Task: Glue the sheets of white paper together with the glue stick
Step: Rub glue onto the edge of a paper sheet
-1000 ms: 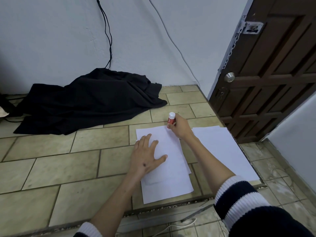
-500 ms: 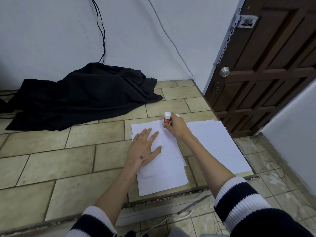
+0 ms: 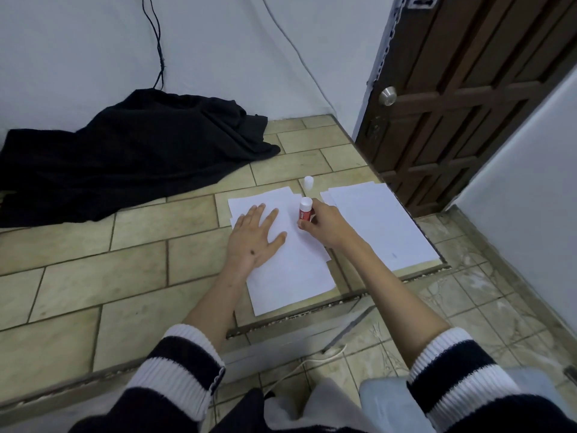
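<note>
Two stacks of white paper lie on the tiled ledge in front of you: the near stack (image 3: pixel 290 276) sits under your left hand (image 3: pixel 254 237), which presses flat on it with fingers spread, and the other stack (image 3: pixel 384 223) lies just to the right, apart from both hands. Your right hand (image 3: pixel 324 225) has its fingers curled round the red glue stick (image 3: pixel 305 210), held upright over the near stack's right edge. Its white cap (image 3: pixel 308 182) stands on the tile just beyond, with a black cloth (image 3: pixel 131 157) heaped by the wall further left.
</note>
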